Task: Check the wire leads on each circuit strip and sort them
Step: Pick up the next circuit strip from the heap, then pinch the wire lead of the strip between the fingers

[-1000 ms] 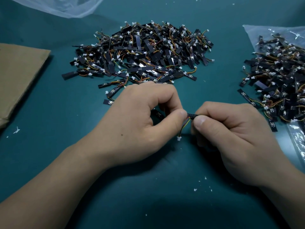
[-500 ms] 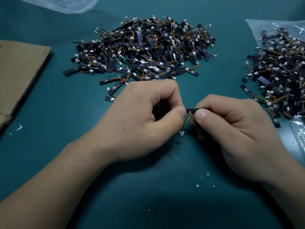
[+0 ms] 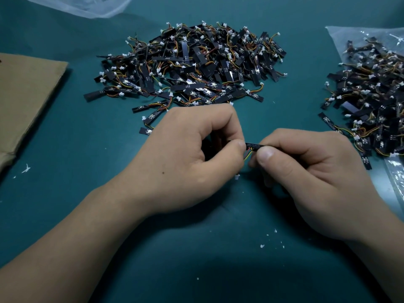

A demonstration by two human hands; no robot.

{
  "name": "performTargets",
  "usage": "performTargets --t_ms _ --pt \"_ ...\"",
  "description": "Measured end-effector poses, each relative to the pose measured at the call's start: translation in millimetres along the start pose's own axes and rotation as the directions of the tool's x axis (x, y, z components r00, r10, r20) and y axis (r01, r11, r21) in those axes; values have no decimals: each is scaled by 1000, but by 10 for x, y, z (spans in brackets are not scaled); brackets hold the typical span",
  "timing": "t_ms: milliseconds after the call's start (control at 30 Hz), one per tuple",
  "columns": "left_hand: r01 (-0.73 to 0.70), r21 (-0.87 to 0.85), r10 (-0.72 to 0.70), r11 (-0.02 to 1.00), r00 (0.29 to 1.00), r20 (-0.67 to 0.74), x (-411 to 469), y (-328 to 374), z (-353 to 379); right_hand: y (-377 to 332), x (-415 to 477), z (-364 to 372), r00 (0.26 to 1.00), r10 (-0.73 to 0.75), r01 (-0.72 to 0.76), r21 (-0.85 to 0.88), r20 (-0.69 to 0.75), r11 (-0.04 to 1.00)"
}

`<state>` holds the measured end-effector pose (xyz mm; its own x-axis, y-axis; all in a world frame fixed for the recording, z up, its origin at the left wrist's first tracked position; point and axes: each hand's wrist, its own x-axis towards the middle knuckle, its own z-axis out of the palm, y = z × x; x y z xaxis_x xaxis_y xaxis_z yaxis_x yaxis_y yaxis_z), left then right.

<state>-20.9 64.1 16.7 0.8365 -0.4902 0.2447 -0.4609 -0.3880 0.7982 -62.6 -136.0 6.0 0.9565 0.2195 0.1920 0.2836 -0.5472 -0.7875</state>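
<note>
A small black circuit strip [image 3: 253, 146] is held between both hands over the green mat. My left hand [image 3: 192, 154] pinches its left end with thumb and curled fingers. My right hand [image 3: 306, 171] pinches its right end under the thumb. Thin coloured wire leads [image 3: 247, 155] hang down from the strip to a white connector [image 3: 237, 176]. A big heap of black strips with wires [image 3: 192, 64] lies behind my hands. A second heap [image 3: 371, 95] lies at the right on a clear plastic bag.
A brown cardboard sheet [image 3: 24, 95] lies at the left edge. A crumpled clear plastic bag [image 3: 83, 5] sits at the top left. Loose strips [image 3: 150, 119] lie just in front of the big heap. White crumbs [image 3: 262, 246] dot the green mat [image 3: 87, 171].
Both hands still hold the same strip. My left thumb has closed in toward my right thumb, hiding more of the hanging wires. The view has shifted slightly downward.
</note>
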Motion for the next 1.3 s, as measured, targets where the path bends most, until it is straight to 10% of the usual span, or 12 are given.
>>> performTargets --t_ms 1300 --pt "-43 -44 41 998 999 -35 -12 -37 -7 7 -12 -51 992 -71 72 0 108 997"
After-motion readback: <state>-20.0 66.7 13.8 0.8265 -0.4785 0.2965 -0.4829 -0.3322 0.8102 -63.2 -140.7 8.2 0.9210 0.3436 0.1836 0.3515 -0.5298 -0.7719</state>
